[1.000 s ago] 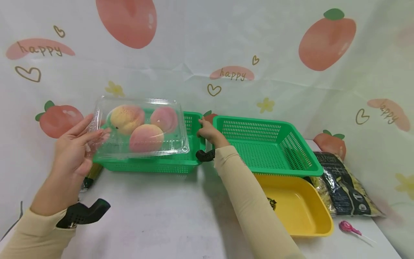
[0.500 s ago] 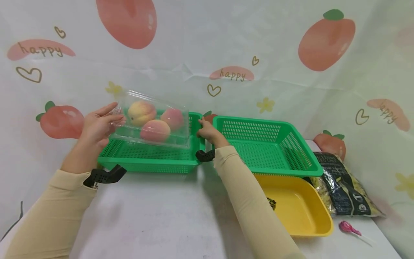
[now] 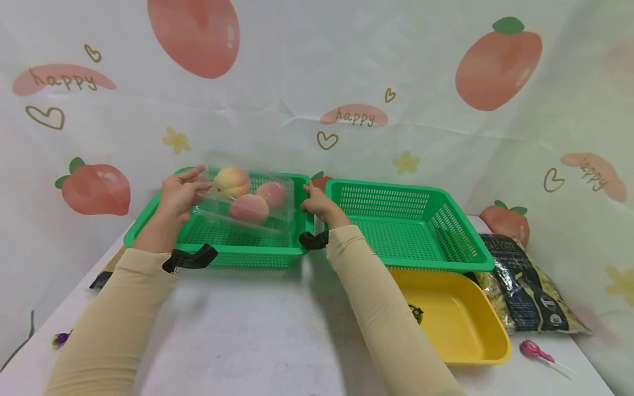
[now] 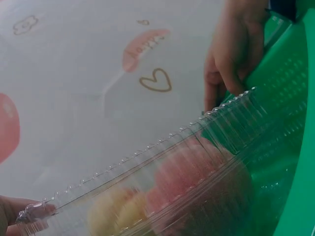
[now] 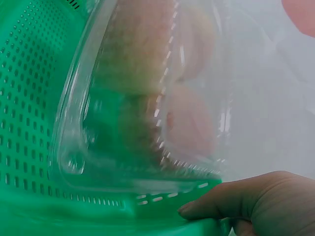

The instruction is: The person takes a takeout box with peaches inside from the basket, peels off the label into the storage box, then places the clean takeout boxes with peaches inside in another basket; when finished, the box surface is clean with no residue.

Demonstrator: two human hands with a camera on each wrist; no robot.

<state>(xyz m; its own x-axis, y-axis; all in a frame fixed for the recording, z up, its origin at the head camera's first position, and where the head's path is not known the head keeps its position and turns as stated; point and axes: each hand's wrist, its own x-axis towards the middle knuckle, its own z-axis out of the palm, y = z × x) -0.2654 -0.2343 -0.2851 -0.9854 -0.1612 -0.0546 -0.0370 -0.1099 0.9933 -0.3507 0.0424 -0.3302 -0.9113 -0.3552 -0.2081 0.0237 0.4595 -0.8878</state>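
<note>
In the head view, my left hand grips the left end of a clear plastic clamshell box. Three peaches show through its walls. The box hangs tilted over the left green basket, its right end close to the basket's right side. My right hand grips that basket's right rim, thumb on top in the right wrist view. There, the box's corner overlaps the perforated wall. In the left wrist view, the box's ridged edge crosses in front of the basket.
Right of my right hand stands a second green basket, with a yellow tub in front. A black-labelled bag and a pink lollipop lie far right. A small purple item and a dark-ended packet lie left.
My left hand has carried the clamshell box rightward and lower over the left basket, tilting it. My right hand has stayed on the rim. The items at the left have come into sight.
</note>
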